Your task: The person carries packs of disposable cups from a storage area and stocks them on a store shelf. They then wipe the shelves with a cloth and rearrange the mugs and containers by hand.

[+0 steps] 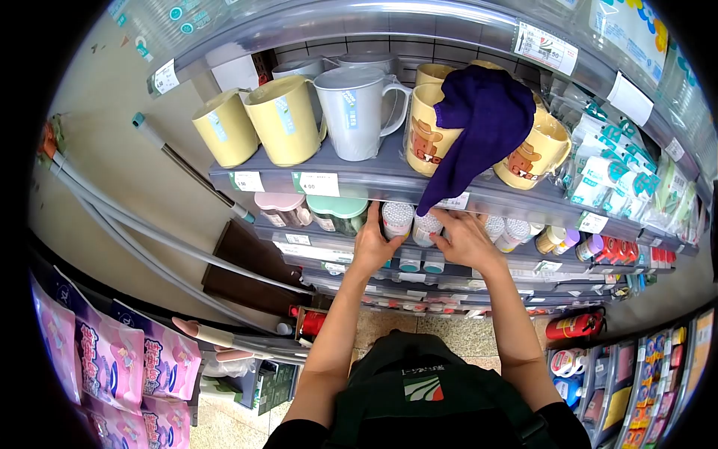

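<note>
My left hand [373, 245] reaches into the lower shelf, its index finger along the side of a round canister of cotton swabs [397, 218] and its thumb at the front. Beside it, my right hand [469, 241] has finger and thumb around a second canister [427, 226]; the fingers' far ends are partly hidden. White swab tips show through the tops. A purple cloth [486, 112] lies over yellow mugs [430, 127] on the shelf above and hangs down past its edge, close to my right hand.
Pink-lidded [282, 208] and green-lidded containers [338, 212] stand left of my hands. More canisters [514, 233] continue rightward. A white mug [357, 112] and a yellow mug [283, 120] stand above. Poles [161, 224] lean on the left; a fire extinguisher [574, 325] lies low right.
</note>
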A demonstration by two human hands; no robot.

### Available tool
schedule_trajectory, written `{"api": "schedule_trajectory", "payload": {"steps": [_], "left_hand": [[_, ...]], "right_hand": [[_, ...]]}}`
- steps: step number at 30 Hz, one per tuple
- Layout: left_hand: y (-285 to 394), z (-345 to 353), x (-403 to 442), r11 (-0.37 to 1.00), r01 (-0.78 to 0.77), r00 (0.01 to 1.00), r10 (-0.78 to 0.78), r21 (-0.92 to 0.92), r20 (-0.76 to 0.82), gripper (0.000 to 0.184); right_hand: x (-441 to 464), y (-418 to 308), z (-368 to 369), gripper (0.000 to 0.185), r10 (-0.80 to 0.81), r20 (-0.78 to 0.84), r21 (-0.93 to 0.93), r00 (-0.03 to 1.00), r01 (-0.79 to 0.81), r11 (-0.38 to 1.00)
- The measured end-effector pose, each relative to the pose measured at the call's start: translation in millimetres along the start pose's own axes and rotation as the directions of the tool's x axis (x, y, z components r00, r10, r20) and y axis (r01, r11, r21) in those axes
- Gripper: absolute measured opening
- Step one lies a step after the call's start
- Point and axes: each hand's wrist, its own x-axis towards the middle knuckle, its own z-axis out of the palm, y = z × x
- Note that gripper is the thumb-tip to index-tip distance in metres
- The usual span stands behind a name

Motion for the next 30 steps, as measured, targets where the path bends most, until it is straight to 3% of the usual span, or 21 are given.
{"api": "schedule_trajectory", "payload": {"steps": [3,5,8,10,11,12,13,14,15,16,17,18,19,21,24,28,30], "left_hand": [[3.2,-1.3,-1.2,0.998,0.05,0.999,-0.05,0.03,0.007,0.089],[-10.7,0.4,2.2,0.995,-0.1,0.995,0.1,0.002,-0.007,0.082],[-14.9,-3.2,4.1,0.997,-0.079,0.994,0.08,-0.026,0.079,0.077],[-4.8,-5.6,-0.2,0.999,-0.045,0.997,0.042,0.032,0.068,0.075],[0.5,-7.0,-3.8,0.996,-0.007,0.999,0.002,0.091,0.046,0.073],[1.3,-7.5,-9.5,0.98,-0.082,0.997,0.082,0.18,0.005,0.076],[8.1,-6.8,-16.7,0.98,-0.092,0.996,0.09,0.177,0.017,0.076],[19.3,-8.0,-25.0,0.94,-0.121,0.987,0.147,0.32,-0.059,0.073],[30.9,-9.5,-31.5,0.879,-0.136,0.968,0.215,0.458,-0.125,0.07],[42.9,-6.5,-37.8,0.88,-0.131,0.96,0.227,0.456,-0.161,0.059],[48.3,-2.2,-37.3,0.879,-0.142,0.962,0.23,0.456,-0.144,0.059],[52.6,2.0,-35.1,0.843,-0.245,0.941,0.325,0.479,-0.091,0.054],[57.8,6.0,-32.2,0.798,-0.344,0.909,0.415,0.495,-0.037,0.049],[68.5,13.5,-20.2,0.805,-0.338,0.923,0.384,0.487,0.007,0.04],[70.2,24.1,-6.8,0.787,-0.229,0.973,0.166,0.573,0.161,0.039],[60.5,16.2,2.0,0.815,-0.34,0.94,0.281,0.47,0.193,0.035],[62.8,7.4,8.4,0.835,-0.334,0.938,0.247,0.437,0.244,0.035]], "right_hand": [[1.8,-0.4,0.8,0.045,-0.004,0.004,0.016,1.0,0.004,1.0],[2.6,-3.4,-3.3,0.046,0.006,0.024,0.042,1.0,-0.007,0.999],[-3.6,-6.4,-12.1,0.042,0.086,0.076,-0.002,0.993,-0.086,0.996],[-18.5,-2.9,-6.4,0.036,-0.133,-0.363,-0.199,0.922,0.063,0.978],[-27.5,-4.0,0.5,0.036,-0.122,-0.37,-0.198,0.921,0.05,0.979],[-38.4,-5.7,10.7,0.032,0.081,-0.372,0.107,0.925,-0.044,0.993],[-49.8,-4.9,22.6,0.029,0.272,-0.315,0.4,0.909,-0.132,0.907],[-60.4,2.4,42.4,0.037,0.194,-0.351,0.403,0.916,-0.039,0.915],[-66.0,3.3,55.1,0.037,0.207,-0.36,0.403,0.91,-0.049,0.914],[-70.1,-0.4,67.3,0.042,0.276,-0.29,0.513,0.916,-0.095,0.853],[-71.9,-2.8,76.7,0.048,0.334,-0.212,0.613,0.918,-0.142,0.777],[-71.0,-1.5,81.7,0.062,0.333,-0.14,0.593,0.933,-0.19,0.783],[-69.6,-3.0,85.3,0.062,0.346,-0.143,0.598,0.927,-0.197,0.777],[-62.9,-4.7,90.3,0.069,0.376,-0.154,0.661,0.914,-0.188,0.726],[-59.5,-3.5,98.7,0.076,0.328,-0.13,0.686,0.936,-0.154,0.711],[-67.6,-10.9,107.5,0.079,0.28,-0.088,0.713,0.956,-0.136,0.688],[-74.5,-11.3,111.6,0.077,0.214,-0.079,0.712,0.974,-0.095,0.696]]}}
